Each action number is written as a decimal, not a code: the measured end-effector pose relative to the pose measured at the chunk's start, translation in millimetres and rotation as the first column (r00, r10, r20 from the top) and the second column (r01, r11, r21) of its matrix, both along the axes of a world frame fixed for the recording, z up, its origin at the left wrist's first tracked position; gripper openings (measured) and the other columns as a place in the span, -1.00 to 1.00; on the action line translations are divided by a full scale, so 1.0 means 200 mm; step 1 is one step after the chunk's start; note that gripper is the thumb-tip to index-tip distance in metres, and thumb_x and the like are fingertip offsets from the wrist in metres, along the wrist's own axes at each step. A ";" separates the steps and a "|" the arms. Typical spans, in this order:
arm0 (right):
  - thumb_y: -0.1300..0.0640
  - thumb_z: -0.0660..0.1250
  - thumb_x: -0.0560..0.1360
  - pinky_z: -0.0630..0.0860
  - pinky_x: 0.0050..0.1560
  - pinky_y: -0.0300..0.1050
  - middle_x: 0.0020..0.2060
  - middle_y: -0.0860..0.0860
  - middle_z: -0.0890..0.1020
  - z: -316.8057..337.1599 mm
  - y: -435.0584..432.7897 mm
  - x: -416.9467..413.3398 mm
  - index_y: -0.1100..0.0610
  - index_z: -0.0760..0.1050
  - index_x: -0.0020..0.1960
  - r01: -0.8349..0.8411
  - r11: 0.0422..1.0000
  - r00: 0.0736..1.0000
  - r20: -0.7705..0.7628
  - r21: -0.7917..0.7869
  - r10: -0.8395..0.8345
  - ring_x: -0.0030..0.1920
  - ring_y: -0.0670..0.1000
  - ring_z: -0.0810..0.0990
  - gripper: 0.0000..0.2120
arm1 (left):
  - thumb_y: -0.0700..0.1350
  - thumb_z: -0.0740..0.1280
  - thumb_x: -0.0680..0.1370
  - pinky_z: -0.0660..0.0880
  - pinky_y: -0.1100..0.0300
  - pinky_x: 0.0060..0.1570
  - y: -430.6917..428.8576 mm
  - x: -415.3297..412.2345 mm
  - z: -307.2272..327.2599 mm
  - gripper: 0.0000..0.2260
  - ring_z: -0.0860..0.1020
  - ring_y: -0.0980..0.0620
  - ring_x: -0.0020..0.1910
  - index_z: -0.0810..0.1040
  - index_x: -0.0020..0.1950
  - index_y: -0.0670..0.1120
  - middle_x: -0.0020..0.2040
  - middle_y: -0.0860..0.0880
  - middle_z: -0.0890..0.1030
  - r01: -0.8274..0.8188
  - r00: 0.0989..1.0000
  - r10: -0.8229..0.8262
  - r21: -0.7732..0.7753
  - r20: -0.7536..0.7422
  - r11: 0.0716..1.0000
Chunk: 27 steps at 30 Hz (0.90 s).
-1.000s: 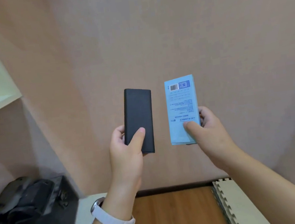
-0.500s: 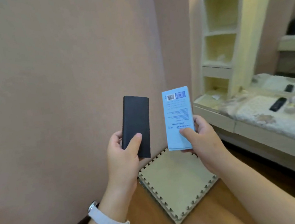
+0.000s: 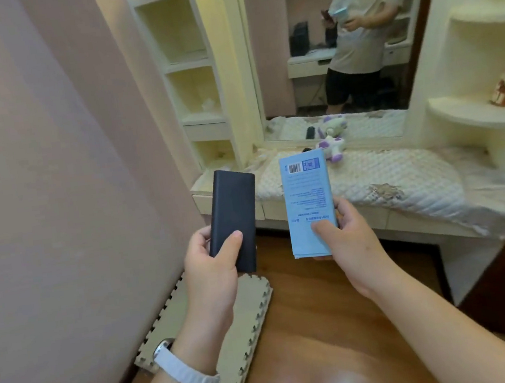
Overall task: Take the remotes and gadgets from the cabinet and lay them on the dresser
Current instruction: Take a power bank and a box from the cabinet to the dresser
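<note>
The left hand (image 3: 213,269) is gripping a black power bank (image 3: 233,219) upright, thumb across its front and fingers (image 3: 197,234) curled behind. The right hand (image 3: 346,240) is pinching a light blue box (image 3: 308,203) near its lower end, held just beside the power bank. Both are hanging in the air above the wooden floor (image 3: 323,310), short of the dresser (image 3: 354,178), where a purple plush toy (image 3: 333,146) is sitting by the mirror (image 3: 296,90).
</note>
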State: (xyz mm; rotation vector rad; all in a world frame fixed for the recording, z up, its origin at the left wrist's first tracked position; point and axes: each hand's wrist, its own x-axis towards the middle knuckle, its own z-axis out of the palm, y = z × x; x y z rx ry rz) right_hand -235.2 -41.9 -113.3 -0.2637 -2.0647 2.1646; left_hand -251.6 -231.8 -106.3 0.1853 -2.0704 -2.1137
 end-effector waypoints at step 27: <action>0.26 0.25 0.57 0.61 -0.18 -0.12 0.03 -0.10 0.64 -0.11 -0.01 -1.39 -0.16 0.43 0.12 0.314 0.930 0.938 0.087 0.193 -0.335 0.00 -0.07 0.64 -0.68 | -0.09 0.39 0.55 0.64 0.03 -0.08 0.07 -1.68 -0.31 -0.82 0.63 0.02 -0.01 0.48 0.12 0.05 0.02 0.00 0.63 0.306 0.940 -0.322 0.138 0.115 0.942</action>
